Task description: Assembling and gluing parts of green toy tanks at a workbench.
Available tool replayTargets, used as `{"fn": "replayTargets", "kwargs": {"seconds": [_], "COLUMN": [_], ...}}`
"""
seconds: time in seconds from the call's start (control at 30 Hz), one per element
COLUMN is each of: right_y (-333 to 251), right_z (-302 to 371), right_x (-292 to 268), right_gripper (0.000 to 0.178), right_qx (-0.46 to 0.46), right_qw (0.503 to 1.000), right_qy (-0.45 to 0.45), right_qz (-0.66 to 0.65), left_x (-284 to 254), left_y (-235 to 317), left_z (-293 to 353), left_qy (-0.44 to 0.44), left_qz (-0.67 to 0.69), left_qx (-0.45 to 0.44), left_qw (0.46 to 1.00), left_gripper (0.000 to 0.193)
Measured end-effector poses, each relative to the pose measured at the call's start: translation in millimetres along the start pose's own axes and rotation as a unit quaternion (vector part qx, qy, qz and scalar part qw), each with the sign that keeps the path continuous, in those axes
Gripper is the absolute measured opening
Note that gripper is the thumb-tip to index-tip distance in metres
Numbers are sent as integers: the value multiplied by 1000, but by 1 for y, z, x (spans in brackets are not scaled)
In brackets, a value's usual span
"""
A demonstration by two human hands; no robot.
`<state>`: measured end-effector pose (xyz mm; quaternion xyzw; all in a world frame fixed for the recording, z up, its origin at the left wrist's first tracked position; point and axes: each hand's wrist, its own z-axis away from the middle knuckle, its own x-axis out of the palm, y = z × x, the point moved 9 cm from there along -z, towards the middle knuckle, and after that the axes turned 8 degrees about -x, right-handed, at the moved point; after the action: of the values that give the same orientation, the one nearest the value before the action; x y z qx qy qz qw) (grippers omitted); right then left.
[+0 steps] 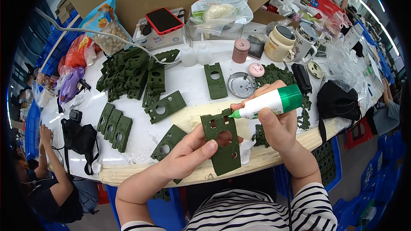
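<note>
My left hand [185, 157] grips a dark green plastic toy tank hull [225, 161], thumb on its face and fingers behind it. The hull has a large round hole and smaller square openings near its top. In my right hand [280, 128] is a white glue bottle [265, 104] with a green base, tilted so that its green nozzle meets the hull's upper right corner. Whether glue is coming out cannot be seen. Just left of my left hand, another hull [174, 136] lies on the table. Several more lie singly beyond, such as one hull [210, 89] near the middle.
A large pile of hulls [124, 77] fills the far left. Small green parts [274, 75] are heaped at right beside a round metal tin [242, 84]. Mugs [279, 42], a red-cased phone [164, 20] and bags line the back. Black bags [338, 100] sit at both sides; other people work nearby.
</note>
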<state>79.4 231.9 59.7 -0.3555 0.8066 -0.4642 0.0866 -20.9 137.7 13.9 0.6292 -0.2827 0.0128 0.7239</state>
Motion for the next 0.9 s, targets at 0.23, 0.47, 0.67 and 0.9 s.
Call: {"fn": "replayTargets", "kwargs": {"seconds": [0.23,0.47,0.67,0.9], "right_y": [-4,-3,-1,-4], "right_z": [-2,-1,0,-1], "right_x": [1,1,0,2], "right_gripper": [34,35,36,37], "right_qx": [-12,-16,-7,-4], "right_qw": [1000,1000,1000,1000], "right_qy": [-15,-14,-19,-18], "right_qz": [13,11,20,11], "left_x": [1,3,2,1], "left_y": [1,4,4,3], "left_z": [2,0,0,0], "left_qy": [11,13,21,21], "left_qz": [19,24,20,20], "left_qx": [-32,-32,-27,-24], "left_qw": [999,999,999,999], "left_gripper": [64,67,67,65]}}
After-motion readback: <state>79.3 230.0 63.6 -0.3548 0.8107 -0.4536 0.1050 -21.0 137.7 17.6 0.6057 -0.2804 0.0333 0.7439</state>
